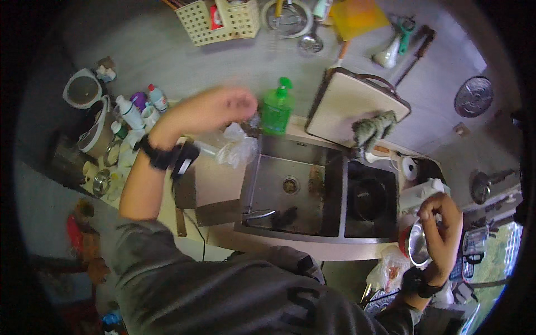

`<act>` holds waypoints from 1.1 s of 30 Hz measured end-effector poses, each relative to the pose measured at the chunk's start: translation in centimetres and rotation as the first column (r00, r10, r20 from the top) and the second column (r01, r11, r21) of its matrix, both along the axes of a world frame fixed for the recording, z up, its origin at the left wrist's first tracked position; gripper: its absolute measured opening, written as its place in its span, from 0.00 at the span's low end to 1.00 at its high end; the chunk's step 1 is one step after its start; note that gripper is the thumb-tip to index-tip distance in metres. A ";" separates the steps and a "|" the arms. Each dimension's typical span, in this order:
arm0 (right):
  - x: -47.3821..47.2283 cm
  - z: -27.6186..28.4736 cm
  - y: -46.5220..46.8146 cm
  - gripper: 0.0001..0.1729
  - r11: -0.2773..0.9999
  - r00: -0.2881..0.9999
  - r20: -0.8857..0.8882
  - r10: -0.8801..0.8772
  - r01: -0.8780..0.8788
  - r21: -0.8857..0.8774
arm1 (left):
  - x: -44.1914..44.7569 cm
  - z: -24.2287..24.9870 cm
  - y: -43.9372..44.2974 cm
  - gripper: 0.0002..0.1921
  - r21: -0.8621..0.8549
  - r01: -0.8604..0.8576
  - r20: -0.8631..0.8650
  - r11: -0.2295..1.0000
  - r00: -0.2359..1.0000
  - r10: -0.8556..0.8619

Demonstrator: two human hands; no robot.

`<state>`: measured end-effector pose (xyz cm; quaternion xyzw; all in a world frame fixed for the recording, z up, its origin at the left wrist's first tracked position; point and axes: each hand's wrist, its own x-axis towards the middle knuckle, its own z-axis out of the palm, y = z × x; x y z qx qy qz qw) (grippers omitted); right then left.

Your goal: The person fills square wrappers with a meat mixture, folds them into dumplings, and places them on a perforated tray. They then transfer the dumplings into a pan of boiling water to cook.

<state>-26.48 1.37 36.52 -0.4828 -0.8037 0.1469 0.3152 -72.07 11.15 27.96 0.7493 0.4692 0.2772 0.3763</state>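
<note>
My left hand point(234, 102), blurred, is raised left of a green pump bottle point(276, 111). Its fingers look curled, and whether anything is in them is unclear. A crumpled clear plastic bag point(238, 146) lies just below that hand. Over on the right, my right hand point(446, 222) has its thumb and fingers bent towards each other. Directly beneath it is a shiny metal bowl point(418, 247) with a red outside; I cannot tell if the fingers grip its rim. Between my arms sits a steel sink point(276, 209) with a drain and a darker basin point(370, 205).
A cutting board point(356, 106) leans on the wall with a grey cloth point(374, 127) over its lower edge. Several bottles point(130, 111) crowd the left counter. Utensils and a plastic basket point(222, 23) hang above. A faucet point(259, 214) extends over the sink's near left.
</note>
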 end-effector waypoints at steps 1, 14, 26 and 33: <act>-0.3 0.2 0.4 0.03 0.993 0.994 0.030 0.101 -0.098 -0.065 | -1.3 -1.5 -2.5 0.10 -0.010 0.081 -0.052 0.997 0.995 -0.082; 5.0 -6.9 10.8 0.08 0.945 0.875 0.484 -0.001 0.159 -0.286 | 0.2 -11.3 -15.9 0.19 -0.379 0.185 -0.219 0.907 0.934 -0.282; 18.5 -33.7 32.2 0.17 0.912 0.530 0.835 -0.150 0.400 -0.091 | 11.2 -16.7 -18.7 0.17 -0.720 -0.127 -0.053 0.682 0.990 0.129; 23.1 -44.4 39.7 0.17 0.954 0.462 0.856 -0.233 0.278 0.110 | 17.5 -17.0 -21.4 0.15 -0.771 -0.416 -0.310 0.481 0.906 0.288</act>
